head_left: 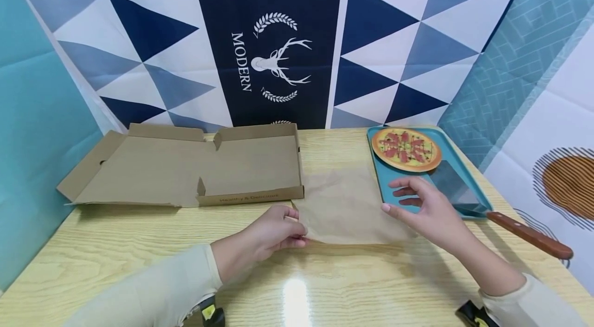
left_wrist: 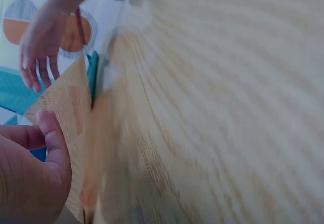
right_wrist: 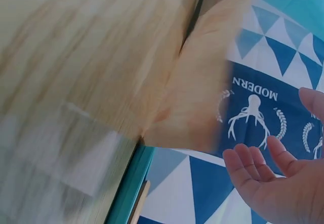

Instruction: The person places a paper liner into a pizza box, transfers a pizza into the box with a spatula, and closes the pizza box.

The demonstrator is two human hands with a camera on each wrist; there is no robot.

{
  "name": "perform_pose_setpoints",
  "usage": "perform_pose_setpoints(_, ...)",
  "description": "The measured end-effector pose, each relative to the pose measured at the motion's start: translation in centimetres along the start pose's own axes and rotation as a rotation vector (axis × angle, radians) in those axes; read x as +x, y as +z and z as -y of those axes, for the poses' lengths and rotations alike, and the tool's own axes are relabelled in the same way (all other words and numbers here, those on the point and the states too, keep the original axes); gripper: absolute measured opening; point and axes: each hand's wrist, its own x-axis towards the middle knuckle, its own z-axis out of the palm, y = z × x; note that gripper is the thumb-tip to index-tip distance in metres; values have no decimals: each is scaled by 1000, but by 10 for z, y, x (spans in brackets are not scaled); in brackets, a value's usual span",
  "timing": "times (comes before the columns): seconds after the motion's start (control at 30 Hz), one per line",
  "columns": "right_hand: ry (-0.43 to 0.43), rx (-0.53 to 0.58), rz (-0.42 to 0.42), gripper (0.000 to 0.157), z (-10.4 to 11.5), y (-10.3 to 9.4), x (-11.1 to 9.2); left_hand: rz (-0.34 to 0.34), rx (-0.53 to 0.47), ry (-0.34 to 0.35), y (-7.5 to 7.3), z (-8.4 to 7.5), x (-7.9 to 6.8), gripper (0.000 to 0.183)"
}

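Note:
A sheet of thin brown paper [head_left: 345, 208] hangs from my left hand [head_left: 278, 231], whose thumb and fingers pinch its near left corner. In the left wrist view the thumb [left_wrist: 53, 138] presses on the paper [left_wrist: 71, 102], which has faint print on it. My right hand [head_left: 427, 208] is in the air by the paper's right side, fingers loosely bent and apart, holding nothing. The right wrist view shows that hand [right_wrist: 283, 183] with its fingers spread, separate from the paper [right_wrist: 197, 82]. Left of the paper lies an unfolded cardboard pizza box [head_left: 255, 162].
At the back right a teal tray [head_left: 385, 182] carries a pizza [head_left: 406, 149] and a flat metal server whose wooden handle [head_left: 529, 234] sticks out over the tray's edge. A patterned cloth [head_left: 283, 17] stands behind the wooden table [head_left: 153, 234].

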Motion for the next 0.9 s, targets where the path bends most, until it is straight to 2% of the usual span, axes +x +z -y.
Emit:
perform_pose_setpoints(0.27, 14, -26, 19, 48, 1, -7, 0, 71, -52, 31, 1, -5, -25, 53)
perform_pose_setpoints(0.67, 38, -74, 73, 50, 1, -34, 2, 153, -75, 57, 0, -14, -67, 54)
perform_pose_setpoints(0.9, 59, -92, 87, 53, 1, -45, 4, 186, -80, 88, -2, -17, -82, 55)
